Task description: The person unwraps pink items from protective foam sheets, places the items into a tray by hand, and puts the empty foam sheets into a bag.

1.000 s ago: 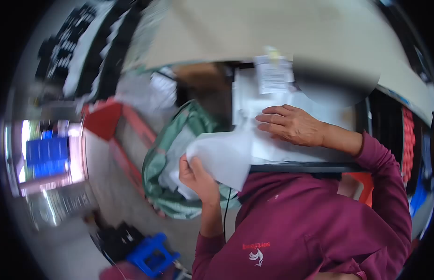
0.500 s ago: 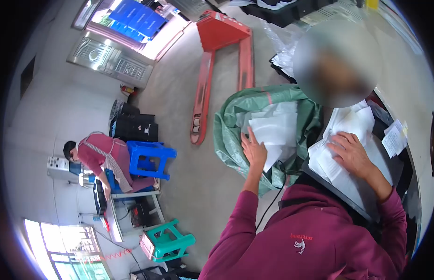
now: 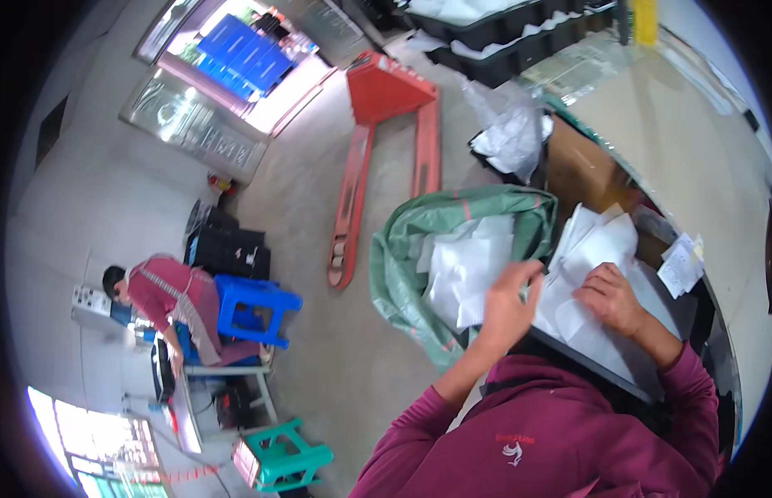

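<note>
**Both hands on white sheets at the table edge**

Head view: The left hand (image 3: pixel 508 309) is raised at the near edge of the table (image 3: pixel 693 324), fingers curled toward the stack of white sheets (image 3: pixel 597 249); whether it actually pinches a sheet cannot be told, as the hand is slightly blurred. The right hand (image 3: pixel 611 300) lies flat on the same stack, fingers loosely bent and pressing the paper down. The sheets fan out across the dark table surface, their far corners lifted. Just left of the table, on the concrete floor, stands an open green woven sack (image 3: pixel 402 257) with more white sheets inside. A small printed label (image 3: pixel 679 264) lies on the table to the right of the stack. Beyond the sack, a red pallet jack (image 3: pixel 377 149) rests on the floor. Well apart at the left, another person (image 3: pixel 158 290) bends over a small workbench beside a blue plastic stool (image 3: pixel 253 307), with a green stool (image 3: pixel 290 452) nearer.
</note>
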